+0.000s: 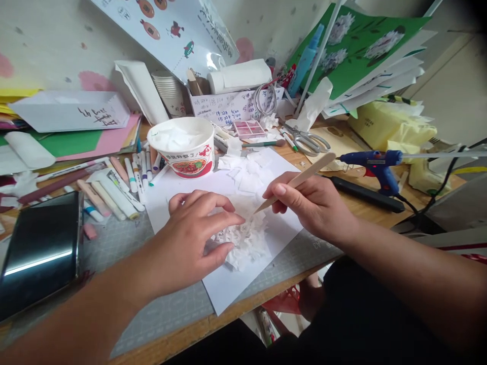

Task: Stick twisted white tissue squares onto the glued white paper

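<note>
My right hand (pixel 310 200) grips a flat wooden stick (pixel 297 181), its pointed lower end touching or just above a ruffled cluster of white tissue paper (pixel 247 243). Over the left side of that cluster rests my left hand (pixel 200 228), fingers apart and curved, the fingertips at the tissue; nothing shows held in them. The cluster lies on a white paper sheet (pixel 228 291). Loose white tissue pieces (pixel 247 170) lie on the sheet behind it. A paper bowl (pixel 190 165) with white tissue inside stands behind my left hand.
A blue glue gun (pixel 384 170) and a black bar (pixel 365 195) lie to the right. Scissors (pixel 306 139) sit at the back. Several markers (pixel 114 192) and a dark tablet-like device (pixel 41 248) are on the left. A green picture (pixel 353 50) leans behind.
</note>
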Motion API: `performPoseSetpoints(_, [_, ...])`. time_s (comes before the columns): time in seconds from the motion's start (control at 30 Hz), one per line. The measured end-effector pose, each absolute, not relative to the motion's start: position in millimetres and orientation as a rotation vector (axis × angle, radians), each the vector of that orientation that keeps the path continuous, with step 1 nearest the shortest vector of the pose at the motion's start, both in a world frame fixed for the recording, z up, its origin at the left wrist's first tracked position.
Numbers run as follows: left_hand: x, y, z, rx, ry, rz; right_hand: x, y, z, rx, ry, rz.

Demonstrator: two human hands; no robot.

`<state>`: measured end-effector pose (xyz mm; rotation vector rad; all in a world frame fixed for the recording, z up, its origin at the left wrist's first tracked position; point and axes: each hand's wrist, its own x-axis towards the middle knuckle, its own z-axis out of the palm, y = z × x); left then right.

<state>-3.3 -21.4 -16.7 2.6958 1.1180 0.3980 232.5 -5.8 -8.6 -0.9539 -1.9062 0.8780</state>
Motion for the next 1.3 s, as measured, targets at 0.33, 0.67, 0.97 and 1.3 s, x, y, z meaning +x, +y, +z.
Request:
performPoseSetpoints(0.33, [-18, -13, -9, 2.505, 1.532, 1.013, 263, 19, -7, -1.049, -1.752, 0.748])
performPoseSetpoints(0.67, [-3, -23, -9, 2.781, 1.097, 0.286, 266, 17, -8, -1.012, -1.934, 0.649])
performPoseSetpoints(0.97, [-4, -21, -11, 2.717, 1.094, 0.286, 247, 10, -1, -0.807, -1.997, 0.962])
performPoseSetpoints(1.3, [-6, -22, -12, 2.674, 1.084, 0.312, 235, 13, -13, -0.671, -2.156, 0.99])
